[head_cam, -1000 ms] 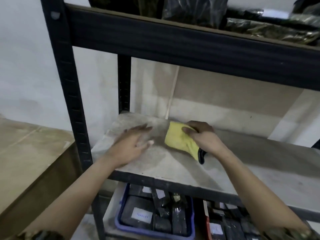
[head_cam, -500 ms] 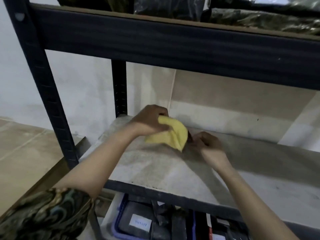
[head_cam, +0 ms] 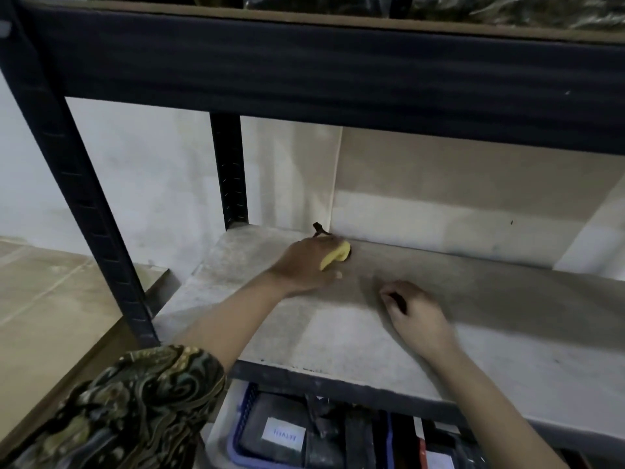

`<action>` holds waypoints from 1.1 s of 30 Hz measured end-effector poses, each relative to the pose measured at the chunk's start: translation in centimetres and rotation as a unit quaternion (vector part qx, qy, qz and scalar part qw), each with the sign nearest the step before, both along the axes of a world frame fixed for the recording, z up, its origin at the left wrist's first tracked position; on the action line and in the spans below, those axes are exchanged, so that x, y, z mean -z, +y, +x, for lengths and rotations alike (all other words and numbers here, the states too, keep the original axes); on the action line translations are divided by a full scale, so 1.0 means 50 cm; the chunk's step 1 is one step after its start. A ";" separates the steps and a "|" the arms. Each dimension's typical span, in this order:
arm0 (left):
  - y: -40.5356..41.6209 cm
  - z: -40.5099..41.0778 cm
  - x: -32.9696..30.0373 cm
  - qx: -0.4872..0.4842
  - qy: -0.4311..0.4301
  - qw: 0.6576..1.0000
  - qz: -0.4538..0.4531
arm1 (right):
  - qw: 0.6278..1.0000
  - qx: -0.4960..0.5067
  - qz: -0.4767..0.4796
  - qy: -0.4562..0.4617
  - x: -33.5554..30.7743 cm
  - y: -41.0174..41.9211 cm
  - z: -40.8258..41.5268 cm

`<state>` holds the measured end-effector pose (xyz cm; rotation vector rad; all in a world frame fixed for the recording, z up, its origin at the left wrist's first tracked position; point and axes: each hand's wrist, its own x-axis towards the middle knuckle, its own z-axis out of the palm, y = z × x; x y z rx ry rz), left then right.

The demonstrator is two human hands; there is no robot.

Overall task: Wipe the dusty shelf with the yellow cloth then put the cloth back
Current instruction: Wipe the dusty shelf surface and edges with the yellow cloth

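Cloth (head_cam: 336, 258): soft, light, bunches easily; L hand (head_cam: 304, 265) fingers curled round it at shelf (head_cam: 473, 299) back edge, R hand (head_cam: 417, 314) loosely curled, holding nothing.

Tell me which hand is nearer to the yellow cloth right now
The left hand. It grips the yellow cloth toward the back of the shelf. The right hand rests on the shelf nearer the front edge and to the right, apart from the cloth.

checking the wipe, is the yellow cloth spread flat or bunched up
Bunched up: only a small yellow wad of the cloth shows under the left hand, pressed on the shelf.
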<state>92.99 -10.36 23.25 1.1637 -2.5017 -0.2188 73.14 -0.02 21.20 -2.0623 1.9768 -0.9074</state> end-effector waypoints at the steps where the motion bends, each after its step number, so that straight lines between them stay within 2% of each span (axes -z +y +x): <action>1: 0.000 -0.004 0.000 -0.017 0.014 1.000 0.020 | 1.000 0.001 0.000 0.003 -0.001 0.000 0.002; 4: -0.007 -0.030 -0.001 -0.121 -0.005 0.992 0.036 | 1.000 0.000 -0.001 0.026 -0.004 0.001 0.008; 7: -0.011 -0.060 0.018 -0.161 -0.046 0.985 0.046 | 1.000 0.001 0.003 0.028 -0.006 0.003 0.011; 9: -0.006 -0.073 0.019 -0.182 0.003 0.982 0.047 | 1.000 0.004 0.004 0.022 -0.007 0.002 0.011; 11: -0.005 -0.075 -0.001 -0.210 0.057 0.976 0.008 | 1.000 0.002 0.004 0.023 -0.006 0.000 0.010; 15: -0.063 -0.067 -0.037 -0.252 0.086 0.962 -0.053 | 1.000 0.000 0.000 0.021 0.000 -0.005 0.007; 17: -0.069 -0.083 -0.024 -0.259 0.052 0.964 -0.016 | 1.000 -0.002 -0.003 0.015 0.001 -0.008 0.004; 20: -0.045 -0.120 0.025 -0.200 -0.047 0.978 0.038 | 1.000 -0.010 -0.006 0.007 0.003 -0.012 0.001; 22: -0.036 -0.126 0.046 -0.173 -0.074 0.981 0.042 | 1.000 -0.015 -0.015 0.002 0.005 -0.013 0.000; 26: -0.054 -0.118 0.037 -0.194 -0.082 0.976 0.046 | 0.999 -0.029 -0.019 -0.006 0.005 -0.016 -0.002; 30: -0.052 -0.140 0.025 -0.287 -0.073 0.950 0.101 | 0.999 -0.032 -0.019 -0.015 0.003 -0.012 -0.004; 33: -0.047 -0.147 0.023 -0.327 -0.060 0.937 0.105 | 0.999 -0.037 -0.009 -0.022 0.003 -0.010 -0.006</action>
